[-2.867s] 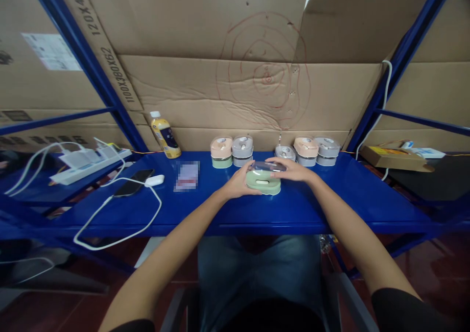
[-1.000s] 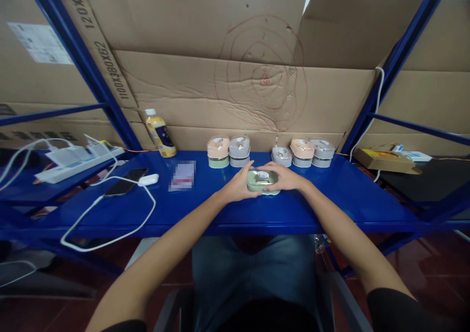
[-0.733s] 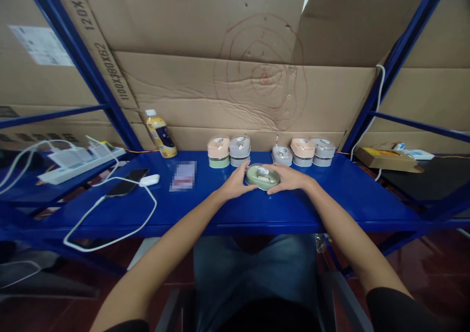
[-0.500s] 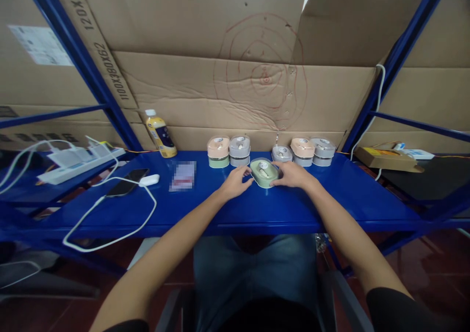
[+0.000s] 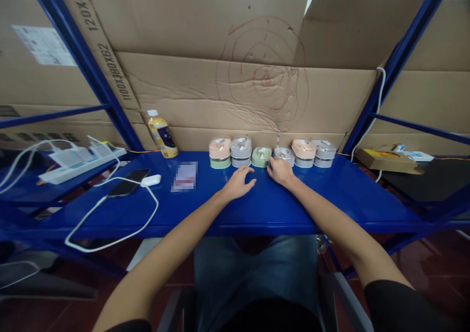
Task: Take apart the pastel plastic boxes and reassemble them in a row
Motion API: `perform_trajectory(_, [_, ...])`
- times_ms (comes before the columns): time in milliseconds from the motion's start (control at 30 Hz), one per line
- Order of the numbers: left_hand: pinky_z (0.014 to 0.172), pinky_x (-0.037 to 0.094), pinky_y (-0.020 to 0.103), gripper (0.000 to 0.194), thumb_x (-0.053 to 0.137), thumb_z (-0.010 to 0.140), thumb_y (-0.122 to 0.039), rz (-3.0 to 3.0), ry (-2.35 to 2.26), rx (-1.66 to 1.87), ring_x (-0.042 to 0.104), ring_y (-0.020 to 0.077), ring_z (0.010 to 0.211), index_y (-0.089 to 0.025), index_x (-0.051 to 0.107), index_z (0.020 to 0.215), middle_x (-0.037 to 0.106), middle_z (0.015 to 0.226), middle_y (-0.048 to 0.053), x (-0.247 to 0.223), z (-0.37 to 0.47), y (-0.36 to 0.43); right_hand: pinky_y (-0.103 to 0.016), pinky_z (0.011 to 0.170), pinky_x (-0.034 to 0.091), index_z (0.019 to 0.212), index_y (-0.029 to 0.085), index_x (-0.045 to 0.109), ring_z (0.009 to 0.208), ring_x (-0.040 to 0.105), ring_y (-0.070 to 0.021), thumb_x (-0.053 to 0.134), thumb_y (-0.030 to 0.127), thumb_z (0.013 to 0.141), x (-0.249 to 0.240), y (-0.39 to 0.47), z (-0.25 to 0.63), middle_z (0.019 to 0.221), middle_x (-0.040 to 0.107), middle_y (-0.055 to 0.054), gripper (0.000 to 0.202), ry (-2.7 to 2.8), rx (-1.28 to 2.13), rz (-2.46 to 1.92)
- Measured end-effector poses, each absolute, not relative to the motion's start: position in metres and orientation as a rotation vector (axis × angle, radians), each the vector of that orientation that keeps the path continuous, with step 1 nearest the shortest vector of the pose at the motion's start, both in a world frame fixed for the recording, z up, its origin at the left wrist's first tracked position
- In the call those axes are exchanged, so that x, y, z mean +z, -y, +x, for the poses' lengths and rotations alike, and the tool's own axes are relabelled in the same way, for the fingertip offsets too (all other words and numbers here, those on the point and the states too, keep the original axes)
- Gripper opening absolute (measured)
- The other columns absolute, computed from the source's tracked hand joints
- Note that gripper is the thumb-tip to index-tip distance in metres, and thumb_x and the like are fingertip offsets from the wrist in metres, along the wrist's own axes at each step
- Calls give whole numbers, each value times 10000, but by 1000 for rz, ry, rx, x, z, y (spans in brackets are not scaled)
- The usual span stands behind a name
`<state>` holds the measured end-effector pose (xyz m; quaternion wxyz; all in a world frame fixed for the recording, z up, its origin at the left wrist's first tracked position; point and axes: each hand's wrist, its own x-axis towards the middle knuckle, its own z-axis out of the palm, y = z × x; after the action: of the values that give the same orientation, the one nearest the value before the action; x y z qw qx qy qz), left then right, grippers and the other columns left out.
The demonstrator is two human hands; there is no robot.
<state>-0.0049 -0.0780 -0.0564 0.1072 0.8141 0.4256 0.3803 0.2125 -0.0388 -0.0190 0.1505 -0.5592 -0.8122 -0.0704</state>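
Note:
A pale green lidded box [image 5: 261,157] with a clear top stands in a row of similar boxes on the blue table. My right hand [image 5: 281,171] is at its right front corner, fingers curled together and seeming to touch it. Nothing shows inside that hand, which partly covers a low grey box [image 5: 284,154]. My left hand [image 5: 238,183] rests empty in front of the row, thumb and fingers apart. Just behind it is a grey two-tier box [image 5: 241,151], beside a peach-and-green two-tier box [image 5: 220,152].
Farther right stand a peach-topped box [image 5: 304,152] and another grey box [image 5: 323,152]. At the left are a yellow bottle [image 5: 162,135], a blurred packet [image 5: 184,177], a phone [image 5: 129,182] with a white cable and a power strip [image 5: 81,164]. Cardboard [image 5: 183,87] backs the table.
The green box has moved back into the row, between the grey boxes. My right hand has shifted left and its fingers have drawn together; the left hand has come slightly away from the box.

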Motion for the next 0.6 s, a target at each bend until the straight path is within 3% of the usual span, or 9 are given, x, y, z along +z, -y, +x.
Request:
perform_trajectory(167, [928, 575, 431, 113, 647, 887, -274, 2405, -1443, 1091, 691, 261, 945, -197, 687, 959, 708, 1006, 83, -54, -4, 76, -438, 1006, 480, 1221, 148, 614, 1199, 604, -357, 484, 419, 1010, -2, 39, 185, 1238, 673, -209, 367, 2261, -362, -1411])
perform_trajectory(300, [856, 565, 391, 135, 628, 901, -225, 2373, -1655, 1054, 690, 246, 845, -197, 664, 774, 707, 845, 68, -50, -6, 74, -449, 1008, 449, 1354, 98, 519, 1213, 577, -371, 605, 572, 916, 18, 27, 130, 1311, 611, -243, 651, 2125, -311, -1542])
perform_trajectory(467, [850, 566, 367, 131, 640, 884, -193, 2373, -1693, 1035, 706, 247, 870, -193, 671, 757, 739, 862, 77, -50, -8, 71, -482, 997, 402, 1441, 53, 467, 1208, 569, -415, 737, 630, 763, 31, 12, 77, 1300, 616, -300, 930, 1999, -291, -1708])
perform_trajectory(600, [851, 567, 380, 101, 648, 868, -182, 2364, -1684, 1037, 712, 267, 900, -181, 682, 773, 749, 892, 99, -51, -7, 70, -507, 993, 383, 1412, 88, 521, 1206, 572, -428, 746, 633, 731, 30, 4, 68, 1294, 634, -292, 900, 2019, -272, -1749])
